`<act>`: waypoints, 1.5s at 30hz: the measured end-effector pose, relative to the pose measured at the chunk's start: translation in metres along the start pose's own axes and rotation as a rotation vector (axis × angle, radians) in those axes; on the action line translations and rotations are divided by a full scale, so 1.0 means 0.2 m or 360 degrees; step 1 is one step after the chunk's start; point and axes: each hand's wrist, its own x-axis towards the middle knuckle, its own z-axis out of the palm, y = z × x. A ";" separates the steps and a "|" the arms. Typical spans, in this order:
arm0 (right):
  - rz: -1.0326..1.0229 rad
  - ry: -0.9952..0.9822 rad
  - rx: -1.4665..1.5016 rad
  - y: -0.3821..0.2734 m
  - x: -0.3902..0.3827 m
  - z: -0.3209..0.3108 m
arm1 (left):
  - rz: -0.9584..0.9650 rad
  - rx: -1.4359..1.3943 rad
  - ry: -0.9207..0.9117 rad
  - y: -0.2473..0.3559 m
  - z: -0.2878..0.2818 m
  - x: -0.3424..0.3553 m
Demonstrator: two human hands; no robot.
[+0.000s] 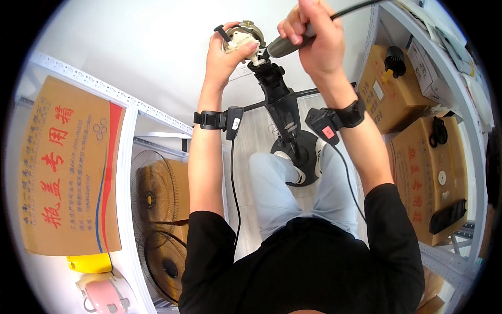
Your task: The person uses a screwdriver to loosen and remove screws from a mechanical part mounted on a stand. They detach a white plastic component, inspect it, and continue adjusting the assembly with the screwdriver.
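Observation:
My left hand (pixel 219 62) is wrapped round the motor head of a standing fan, its thumb pressed on the cream plastic gearbox (pixel 241 40). A metal motor casing (pixel 251 27) shows behind the gearbox, and a black knob (pixel 221 33) sticks out at its left. My right hand (pixel 323 44) grips a thick grey tool handle (pixel 284 47) with a black cord. The tool's front end points left, close to the joint below the gearbox; its tip cannot be made out. Under the motor, the black fan stand (pixel 285 107) runs down to its round base (pixel 297 162) between my feet.
Left, a metal shelf (pixel 133 118) holds a large cardboard box (pixel 68 172), with wire fan grilles (pixel 157 193) beside it and a pink appliance (pixel 104 295) below. Right, another rack (pixel 444 256) carries cardboard boxes (pixel 400 94) and black parts (pixel 448 216). Cables hang from both wrist straps.

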 end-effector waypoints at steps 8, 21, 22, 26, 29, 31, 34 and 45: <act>-0.0136 0.0045 -0.0121 0.03 -0.04 -0.02 | -0.0002 -0.0015 0.0051 -0.01 0.00 -0.03; -0.0132 0.0075 -0.0183 0.18 -0.10 0.01 | 0.0033 -0.0020 0.0125 -0.04 0.02 0.00; 0.0095 0.0101 -0.0319 0.29 -0.17 -0.06 | 0.0034 -0.0040 0.0122 -0.04 0.04 0.01; -0.0101 0.0008 -0.0286 0.18 -0.16 -0.01 | 0.0101 -0.0016 0.0130 -0.05 -0.01 -0.02; -0.0307 -0.0044 -0.0140 0.05 -0.01 0.10 | 0.0049 -0.0038 0.0115 -0.03 0.01 -0.02; -0.0117 0.0052 -0.0538 0.17 -0.07 0.07 | 0.0040 -0.0022 0.0131 -0.02 0.02 -0.02; 0.0151 0.0043 -0.0508 0.22 -0.16 0.01 | 0.0050 -0.0048 0.0149 -0.04 0.01 0.00; 0.0134 0.0272 -0.0207 0.23 -0.12 -0.04 | 0.0049 -0.0067 0.0090 -0.04 -0.01 -0.03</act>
